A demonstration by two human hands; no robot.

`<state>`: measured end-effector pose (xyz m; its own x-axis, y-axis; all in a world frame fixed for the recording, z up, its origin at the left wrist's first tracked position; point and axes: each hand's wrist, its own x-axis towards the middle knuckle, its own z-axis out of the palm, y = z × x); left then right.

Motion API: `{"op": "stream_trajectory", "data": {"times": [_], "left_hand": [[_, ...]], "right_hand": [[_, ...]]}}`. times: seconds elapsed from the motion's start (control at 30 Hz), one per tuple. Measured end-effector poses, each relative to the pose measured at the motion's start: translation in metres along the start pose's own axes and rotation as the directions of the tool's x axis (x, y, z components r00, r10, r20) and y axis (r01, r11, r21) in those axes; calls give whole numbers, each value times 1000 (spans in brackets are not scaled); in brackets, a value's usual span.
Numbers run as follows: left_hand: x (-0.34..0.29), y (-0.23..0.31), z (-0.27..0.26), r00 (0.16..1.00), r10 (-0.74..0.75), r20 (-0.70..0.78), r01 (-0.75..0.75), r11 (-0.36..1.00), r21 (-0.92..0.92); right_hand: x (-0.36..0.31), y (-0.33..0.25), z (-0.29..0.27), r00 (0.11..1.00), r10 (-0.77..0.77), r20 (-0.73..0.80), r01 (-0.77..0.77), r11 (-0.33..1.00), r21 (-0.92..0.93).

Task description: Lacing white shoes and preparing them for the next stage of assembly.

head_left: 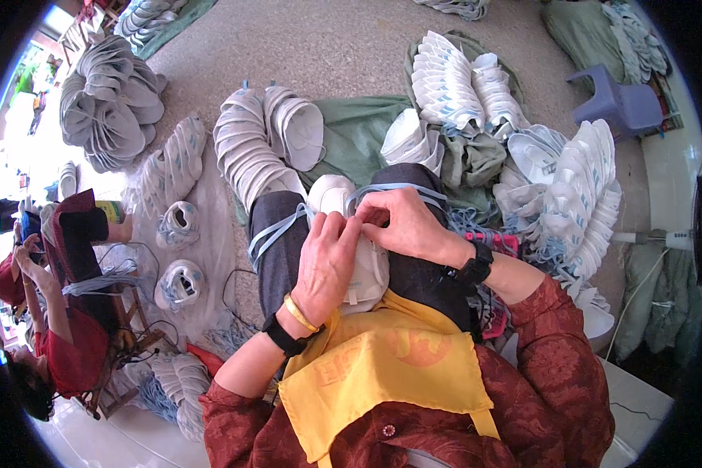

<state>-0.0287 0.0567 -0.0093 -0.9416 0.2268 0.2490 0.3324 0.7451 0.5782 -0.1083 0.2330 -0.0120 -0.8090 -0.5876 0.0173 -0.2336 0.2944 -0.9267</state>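
A white shoe lies across my lap, its toe away from me, partly covered by my hands. Light blue shoelace spreads from it over both dark trouser legs. My left hand is closed over the shoe's left side, thumb and fingers pressed together; what sits in its fingertips is hidden. From the right, my right hand pinches close to the left fingertips, where the lace curves in under its fingers. The fingertips of both hands meet above the shoe's opening.
Rows of stacked white shoe uppers stand ahead-left, more ahead-right on green cloth. Another pile rises on my right near a purple stool. Two laced shoes sit on the left floor; beyond, a person in red is seated.
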Motion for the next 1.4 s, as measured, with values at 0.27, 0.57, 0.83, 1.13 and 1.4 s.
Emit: {"op": "stream_trajectory", "data": {"times": [0.27, 0.57, 0.83, 1.13, 1.4], "left_hand": [[-4, 2, 5, 998, 60, 2, -60, 992, 112], [-22, 14, -31, 998, 31, -49, -29, 999, 44], [-59, 12, -65, 987, -11, -159, 1, 998, -59], [-43, -4, -41, 976, -197, -93, 186, 975, -120], [-28, -16, -7, 945, -288, -153, 250, 941, -228]], "right_hand": [[-3, -1, 2, 1000, 29, 0, -29, 1000, -11], [-2, 0, 2, 997, 63, 44, -61, 997, -54], [-15, -20, 9, 945, -326, -17, 305, 901, -309], [-1, -36, 24, 995, 102, 17, -101, 994, -44], [10, -17, 42, 956, -294, -2, 269, 878, -396]]}}
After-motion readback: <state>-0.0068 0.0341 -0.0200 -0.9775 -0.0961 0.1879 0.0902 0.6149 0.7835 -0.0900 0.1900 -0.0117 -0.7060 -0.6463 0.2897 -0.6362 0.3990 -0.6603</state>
